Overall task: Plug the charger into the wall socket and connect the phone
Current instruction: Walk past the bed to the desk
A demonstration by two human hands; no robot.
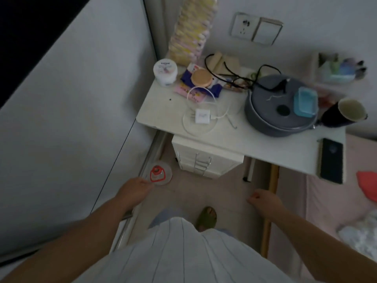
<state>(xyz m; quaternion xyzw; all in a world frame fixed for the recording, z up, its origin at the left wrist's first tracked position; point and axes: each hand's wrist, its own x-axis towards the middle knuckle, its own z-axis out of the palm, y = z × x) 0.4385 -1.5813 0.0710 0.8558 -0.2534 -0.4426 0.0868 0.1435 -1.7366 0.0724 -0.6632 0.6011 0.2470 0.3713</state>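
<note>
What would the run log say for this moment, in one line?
white square charger: on desk, unplugged | black phone: desk edge | wall socket: empty | left hand, right hand: empty

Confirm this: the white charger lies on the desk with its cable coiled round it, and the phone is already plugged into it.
Wrong on the phone. In the head view the black phone lies alone at the desk's right edge, unconnected. The white charger does lie on the desk, its cable coiled round it.

The room was dim and flat-lit — no clear light source, only faint shadows under the white rectangular tabletop (pixel 255 144). Detail was soft and smeared throughout, worst at the right edge — and the wide lens bent straight lines outward near the borders.
</note>
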